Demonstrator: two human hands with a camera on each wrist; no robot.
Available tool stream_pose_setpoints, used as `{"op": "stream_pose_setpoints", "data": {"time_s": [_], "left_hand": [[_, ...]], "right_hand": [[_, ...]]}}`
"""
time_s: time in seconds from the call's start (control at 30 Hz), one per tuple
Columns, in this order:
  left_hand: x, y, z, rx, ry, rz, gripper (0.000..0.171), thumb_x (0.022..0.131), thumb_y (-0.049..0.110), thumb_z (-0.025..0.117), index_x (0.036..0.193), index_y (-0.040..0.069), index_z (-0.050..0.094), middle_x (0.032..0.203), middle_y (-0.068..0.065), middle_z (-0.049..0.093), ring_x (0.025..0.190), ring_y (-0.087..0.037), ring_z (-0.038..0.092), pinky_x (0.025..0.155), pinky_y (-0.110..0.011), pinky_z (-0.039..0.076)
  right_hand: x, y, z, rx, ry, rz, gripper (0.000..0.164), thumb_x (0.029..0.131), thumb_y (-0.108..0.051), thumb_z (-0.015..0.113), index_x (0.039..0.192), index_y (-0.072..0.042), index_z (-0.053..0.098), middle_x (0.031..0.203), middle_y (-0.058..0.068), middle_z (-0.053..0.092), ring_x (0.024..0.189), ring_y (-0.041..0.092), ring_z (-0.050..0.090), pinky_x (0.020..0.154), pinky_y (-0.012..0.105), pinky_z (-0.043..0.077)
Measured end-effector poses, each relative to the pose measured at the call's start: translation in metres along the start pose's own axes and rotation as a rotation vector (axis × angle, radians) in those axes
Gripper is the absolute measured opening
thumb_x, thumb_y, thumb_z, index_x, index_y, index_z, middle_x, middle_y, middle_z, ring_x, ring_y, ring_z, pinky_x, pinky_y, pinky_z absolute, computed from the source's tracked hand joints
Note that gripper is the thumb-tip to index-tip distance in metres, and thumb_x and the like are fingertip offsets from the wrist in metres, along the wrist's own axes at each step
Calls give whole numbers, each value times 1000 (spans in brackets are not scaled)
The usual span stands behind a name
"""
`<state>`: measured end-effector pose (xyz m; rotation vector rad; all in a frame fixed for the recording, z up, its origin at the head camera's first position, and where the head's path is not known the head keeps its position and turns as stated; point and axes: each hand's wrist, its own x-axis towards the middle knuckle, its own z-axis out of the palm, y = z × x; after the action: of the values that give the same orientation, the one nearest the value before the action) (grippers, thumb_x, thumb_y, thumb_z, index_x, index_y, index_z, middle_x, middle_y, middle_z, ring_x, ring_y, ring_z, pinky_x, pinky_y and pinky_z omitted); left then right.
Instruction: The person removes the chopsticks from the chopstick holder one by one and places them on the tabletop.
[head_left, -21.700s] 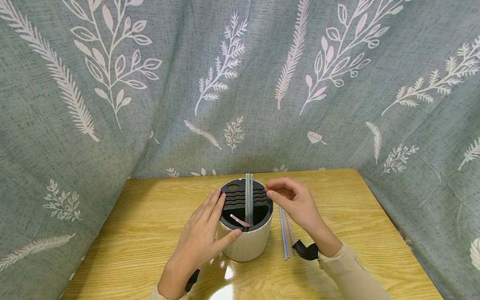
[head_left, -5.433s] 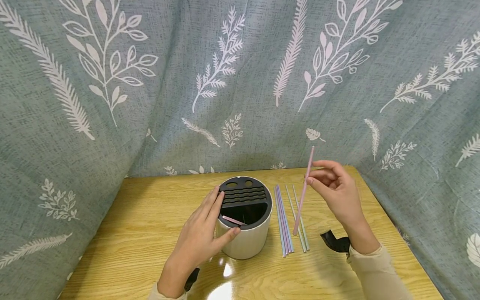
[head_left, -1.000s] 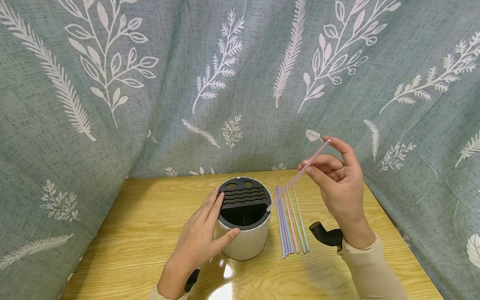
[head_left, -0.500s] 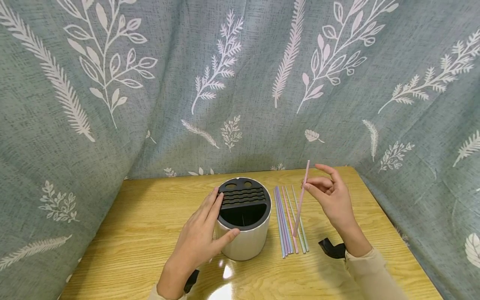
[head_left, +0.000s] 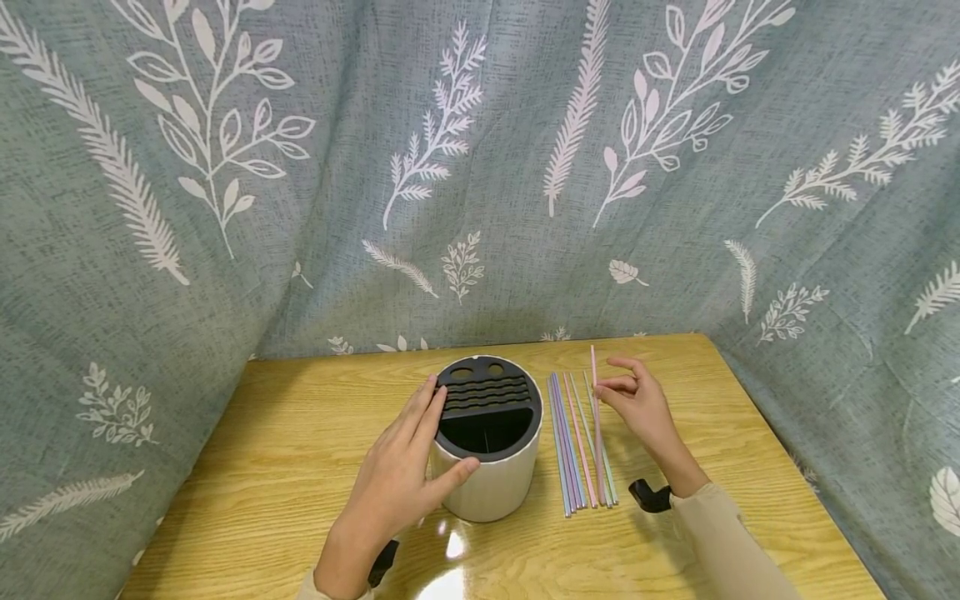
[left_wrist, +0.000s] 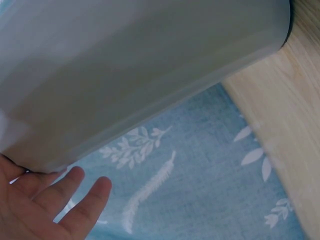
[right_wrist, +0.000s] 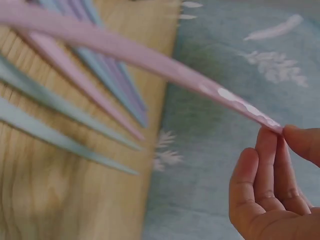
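Observation:
Between two fingers and the thumb of my right hand (head_left: 647, 410) a pink straw (head_left: 597, 450) is pinched near its far end. Its near end is low over the green straws (head_left: 611, 478); I cannot tell whether it touches the table. The right wrist view shows this pink straw (right_wrist: 131, 53) in the fingertips of the hand (right_wrist: 272, 195). My left hand (head_left: 393, 471) rests with straight fingers against a white round holder (head_left: 495, 492) with a black slotted lid (head_left: 480, 408). The holder's side (left_wrist: 140, 65) fills much of the left wrist view.
Blue and purple straws (head_left: 567, 450) and another pink straw (head_left: 579, 435) lie side by side right of the holder, on the wooden table (head_left: 315, 433). A leaf-patterned curtain (head_left: 510, 275) stands behind the table and along both sides.
Straws that stood in the holder earlier are out of it. Over the last second, my right hand has swung the pink straw away from the holder and lowered it towards the row. Left hand unchanged.

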<state>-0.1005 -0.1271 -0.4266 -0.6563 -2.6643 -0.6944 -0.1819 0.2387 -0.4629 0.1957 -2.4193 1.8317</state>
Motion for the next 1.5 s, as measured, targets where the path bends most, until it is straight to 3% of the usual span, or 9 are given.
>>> {"op": "stream_pose_setpoints", "data": {"time_s": [0.27,0.4,0.6,1.07,1.23,1.33,1.5], "left_hand": [[1,-1,1,3,0,7,93,92,67,56,161,15,22,167,3,9,149,-22,21,110,-52,37],[0,0,1,3,-6,6,93,92,67,56,161,15,22,167,4,9,150,-22,19,111,-52,36],[0,0,1,4,-5,7,93,92,67,56,161,15,22,167,3,9,150,-22,19,111,-52,36],[-1,-1,-1,14,-4,-1,93,92,67,56,161,15,22,167,4,8,149,-22,20,110,-52,37],[1,-2,-2,12,-5,3,93,92,67,55,161,14,23,167,3,9,149,-23,21,112,-51,35],[2,-2,-2,8,-11,-6,93,93,68,54,161,15,21,167,4,8,150,-23,20,112,-51,34],[2,-3,-2,-10,-20,-31,95,92,68,55,162,17,17,167,2,8,149,-23,21,112,-53,33]], "right_hand": [[20,28,6,-9,-38,151,53,97,-8,67,142,6,42,109,25,68,97,35,68,90,51,54],[24,38,9,-27,-36,217,56,96,-8,68,143,8,42,109,24,69,100,39,67,90,53,53],[26,42,12,-50,-31,252,54,96,-9,67,142,8,43,110,24,69,101,39,67,89,50,54],[25,37,12,-22,-23,217,44,98,-6,64,137,8,49,113,31,65,102,45,65,90,51,54],[20,24,13,18,-14,172,36,98,-8,65,130,6,56,110,22,68,103,41,65,91,49,53],[15,12,13,36,-8,144,34,98,-11,66,127,4,59,107,15,70,102,39,65,90,42,55],[3,-6,14,38,-19,74,39,98,-18,67,127,7,58,108,20,69,100,38,66,89,37,55]]}}
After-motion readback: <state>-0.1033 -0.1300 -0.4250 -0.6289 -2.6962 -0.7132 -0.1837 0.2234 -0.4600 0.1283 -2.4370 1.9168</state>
